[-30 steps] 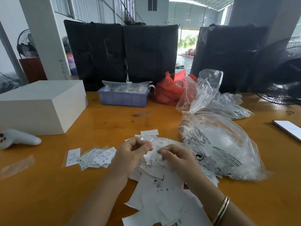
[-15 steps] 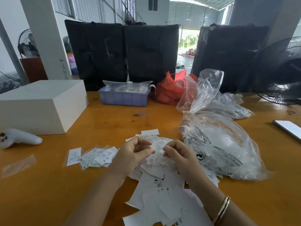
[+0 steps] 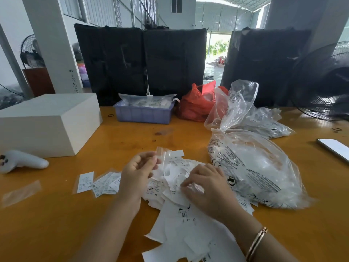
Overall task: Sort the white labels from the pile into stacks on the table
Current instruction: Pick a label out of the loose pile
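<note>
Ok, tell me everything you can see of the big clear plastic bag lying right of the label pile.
The clear plastic bag is thin, crinkled, see-through film with black print in blocks and a round recycling mark on its near side. It lies on its side on the orange table, bulging, with whitish contents that cannot be made out. Its neck is gathered and rises into a loose open flap at the back. Its near-left edge touches the label pile; the right hand lies close beside it. A smaller clear bag sits just behind.
</note>
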The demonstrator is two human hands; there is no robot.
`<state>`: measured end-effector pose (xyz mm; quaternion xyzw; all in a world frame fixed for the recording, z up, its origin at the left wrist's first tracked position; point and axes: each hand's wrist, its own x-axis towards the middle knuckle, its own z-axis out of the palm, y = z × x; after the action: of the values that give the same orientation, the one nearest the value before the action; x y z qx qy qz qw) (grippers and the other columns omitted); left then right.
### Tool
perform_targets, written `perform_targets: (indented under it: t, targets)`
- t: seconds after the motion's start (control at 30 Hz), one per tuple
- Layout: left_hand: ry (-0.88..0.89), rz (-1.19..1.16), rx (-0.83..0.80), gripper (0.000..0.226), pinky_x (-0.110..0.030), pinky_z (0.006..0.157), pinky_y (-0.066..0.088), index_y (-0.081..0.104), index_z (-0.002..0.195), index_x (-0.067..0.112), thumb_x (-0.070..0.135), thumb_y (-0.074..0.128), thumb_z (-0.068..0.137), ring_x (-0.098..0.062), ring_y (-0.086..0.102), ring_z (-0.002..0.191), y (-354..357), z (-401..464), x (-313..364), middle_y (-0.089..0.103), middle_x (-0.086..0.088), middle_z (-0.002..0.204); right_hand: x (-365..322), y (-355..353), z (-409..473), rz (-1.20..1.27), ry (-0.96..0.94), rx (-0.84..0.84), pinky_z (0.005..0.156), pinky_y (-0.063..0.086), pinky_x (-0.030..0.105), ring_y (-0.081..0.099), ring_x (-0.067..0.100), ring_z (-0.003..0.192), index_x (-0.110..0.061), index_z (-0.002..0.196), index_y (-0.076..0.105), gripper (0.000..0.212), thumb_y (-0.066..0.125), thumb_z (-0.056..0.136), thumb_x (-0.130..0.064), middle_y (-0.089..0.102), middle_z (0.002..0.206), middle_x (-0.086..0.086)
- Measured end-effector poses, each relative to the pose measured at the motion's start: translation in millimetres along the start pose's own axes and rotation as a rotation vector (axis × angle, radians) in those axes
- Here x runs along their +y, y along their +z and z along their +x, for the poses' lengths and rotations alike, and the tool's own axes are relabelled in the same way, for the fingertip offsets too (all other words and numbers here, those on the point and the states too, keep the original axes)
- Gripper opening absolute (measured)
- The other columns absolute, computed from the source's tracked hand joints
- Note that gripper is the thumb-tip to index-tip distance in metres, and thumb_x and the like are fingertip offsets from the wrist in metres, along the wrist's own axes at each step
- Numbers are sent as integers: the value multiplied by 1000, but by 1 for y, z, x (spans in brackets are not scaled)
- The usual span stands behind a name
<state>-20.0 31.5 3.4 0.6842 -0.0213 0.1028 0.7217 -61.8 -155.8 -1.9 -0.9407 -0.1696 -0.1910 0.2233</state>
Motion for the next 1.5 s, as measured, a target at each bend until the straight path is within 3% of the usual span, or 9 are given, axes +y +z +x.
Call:
perform_targets:
  t: [0.13,0.43,0.57,0.67,0.83,1.0,1.27,1.4,1.5]
  targets:
    - [-23,-59,74,9,-19,65,48,67,95,28,21,61,92,3,66,73,0,3,-1,73,15,82,-3,1,1,-180,-159,-151,89,20,27,44,9,103,-36,103,67,46,43,78,-67,54,108,-16]
    - [9,-32,37,10,-14,58,49,66,96,27,20,59,93,5,65,72,1,2,-1,72,15,82,-4,-2,-1,-247,-249,-96,90,30,33,53,11,93,-31,91,71,25,52,88,-46,64,99,-14]
    - [81,34,-23,11,-9,57,48,66,93,24,16,59,92,4,64,71,1,1,-1,72,14,79,-10,-1,0,256,51,114,78,38,13,54,-1,75,-28,76,62,14,56,89,-29,62,76,-17]
    - [129,109,-89,14,-8,60,48,67,90,29,17,60,92,2,64,74,3,-2,-2,72,12,81,-10,-4,4,895,457,224,52,45,18,55,4,54,-16,81,63,13,56,92,-14,65,65,-2]
    - [172,230,-173,16,-10,64,50,69,90,34,20,61,91,4,66,79,10,-7,-5,72,17,81,-1,-6,6,1322,737,296,45,45,23,65,19,53,-12,87,58,9,54,95,-10,65,56,3]
    - [227,282,-206,18,-7,54,44,69,89,35,19,62,91,5,63,69,15,-12,-5,72,20,80,3,-5,7,1467,717,390,48,51,20,69,20,61,-13,86,56,15,56,90,2,67,62,-1]
    - [218,253,-192,20,-8,61,48,69,87,37,18,64,90,4,66,80,11,-10,-4,72,21,81,5,-4,10,1552,702,395,51,52,20,68,17,60,-11,84,67,13,64,84,1,68,68,5]
    - [213,277,-169,18,-27,60,49,69,88,39,22,63,90,-17,65,71,11,-9,-5,72,21,83,5,-4,10,1554,715,431,48,51,20,67,18,58,-11,83,62,9,64,85,-3,67,66,4]
    - [242,277,-162,20,-13,55,47,68,87,41,21,63,91,0,65,71,11,-10,-2,72,22,82,6,-4,9,1554,726,469,48,51,20,68,18,58,-13,84,59,11,65,86,-4,68,66,5]
